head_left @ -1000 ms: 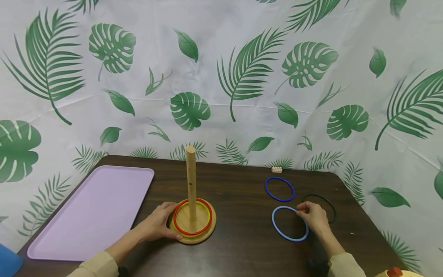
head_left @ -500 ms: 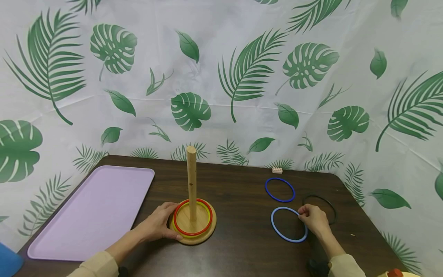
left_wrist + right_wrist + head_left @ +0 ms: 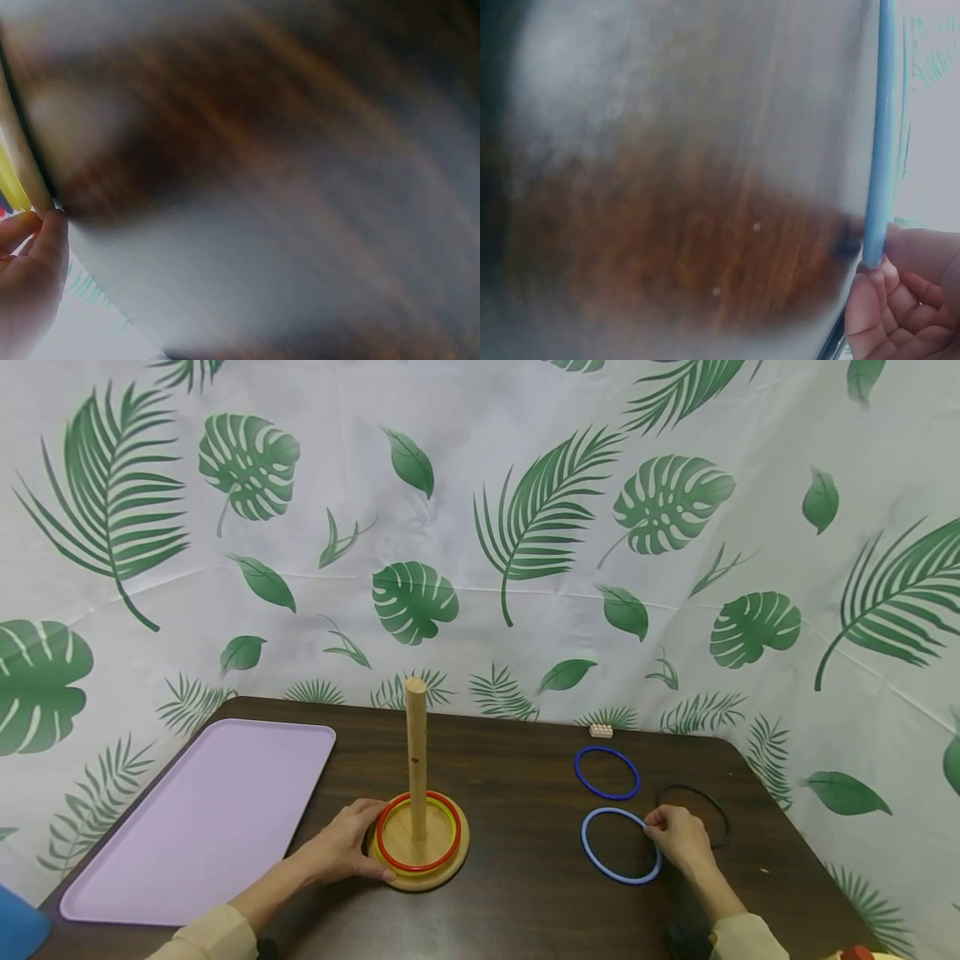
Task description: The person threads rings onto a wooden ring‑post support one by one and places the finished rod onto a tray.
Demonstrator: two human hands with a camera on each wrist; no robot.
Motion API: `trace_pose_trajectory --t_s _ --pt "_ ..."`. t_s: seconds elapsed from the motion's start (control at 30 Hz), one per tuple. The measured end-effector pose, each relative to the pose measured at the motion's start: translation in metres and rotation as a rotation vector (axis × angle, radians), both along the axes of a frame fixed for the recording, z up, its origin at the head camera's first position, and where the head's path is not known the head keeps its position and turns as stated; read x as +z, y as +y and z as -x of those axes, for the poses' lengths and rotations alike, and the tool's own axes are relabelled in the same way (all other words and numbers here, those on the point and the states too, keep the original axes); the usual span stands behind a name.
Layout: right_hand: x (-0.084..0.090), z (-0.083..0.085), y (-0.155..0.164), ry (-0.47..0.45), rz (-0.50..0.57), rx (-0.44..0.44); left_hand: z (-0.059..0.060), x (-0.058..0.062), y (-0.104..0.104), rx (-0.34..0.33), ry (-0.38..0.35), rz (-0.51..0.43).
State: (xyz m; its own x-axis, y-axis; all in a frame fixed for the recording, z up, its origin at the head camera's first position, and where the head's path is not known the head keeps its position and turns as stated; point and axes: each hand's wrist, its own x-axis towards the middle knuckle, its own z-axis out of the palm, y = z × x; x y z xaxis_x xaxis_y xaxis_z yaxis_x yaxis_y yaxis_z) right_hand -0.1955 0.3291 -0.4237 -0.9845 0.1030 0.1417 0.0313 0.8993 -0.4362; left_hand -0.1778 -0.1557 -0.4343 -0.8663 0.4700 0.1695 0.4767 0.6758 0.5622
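Light blue ring (image 3: 633, 882): on the right half of the table (image 3: 517, 868), or slightly above it; the views do not settle which.
Ring axis: the opening faces upward; in the head view the outline is longest from upper left to lower right.
Right hand (image 3: 681, 837): thumb and fingertips close in a pinch on the light blue ring's upper right edge.
Left hand (image 3: 345, 843): thumb and fingers, parted around the left side of the round wooden base (image 3: 427, 886), hold its rim.
Post (image 3: 417, 752): stands upright on the base, long axis vertical.
Rings at the post: 2, both encircling it near the base, the red ring (image 3: 418, 868) above the yellow ring (image 3: 412, 875).
Open room: a broad strip of tabletop separates the base from the light blue ring.
Right-hand neighbours: 2; the dark blue ring (image 3: 615, 797) just beyond, and the blackish ring (image 3: 727, 829) near the right table edge.
Far edge: a small pale block (image 3: 601, 731).
Left edge: a lilac tray (image 3: 198, 827), long axis running away from the person.
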Motion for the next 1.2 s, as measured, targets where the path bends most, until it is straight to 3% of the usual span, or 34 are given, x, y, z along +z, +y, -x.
trace_pose_trajectory --t_s 0.27,0.53,0.87,1.2 --pt "0.001 0.003 -0.005 -0.009 0.054 -0.015 0.0 0.001 0.0 0.001 -0.034 -0.004" --pt "0.015 0.01 -0.024 0.058 0.166 0.001 0.0 0.002 0.0 -0.002 -0.031 -0.004" --pt "0.05 0.02 -0.066 0.068 0.54 0.038 0.0 0.0 0.0 0.008 -0.028 -0.008" --pt "0.093 0.017 -0.11 0.105 0.893 0.077 0.0 0.0 0.0 0.008 -0.032 -0.003"
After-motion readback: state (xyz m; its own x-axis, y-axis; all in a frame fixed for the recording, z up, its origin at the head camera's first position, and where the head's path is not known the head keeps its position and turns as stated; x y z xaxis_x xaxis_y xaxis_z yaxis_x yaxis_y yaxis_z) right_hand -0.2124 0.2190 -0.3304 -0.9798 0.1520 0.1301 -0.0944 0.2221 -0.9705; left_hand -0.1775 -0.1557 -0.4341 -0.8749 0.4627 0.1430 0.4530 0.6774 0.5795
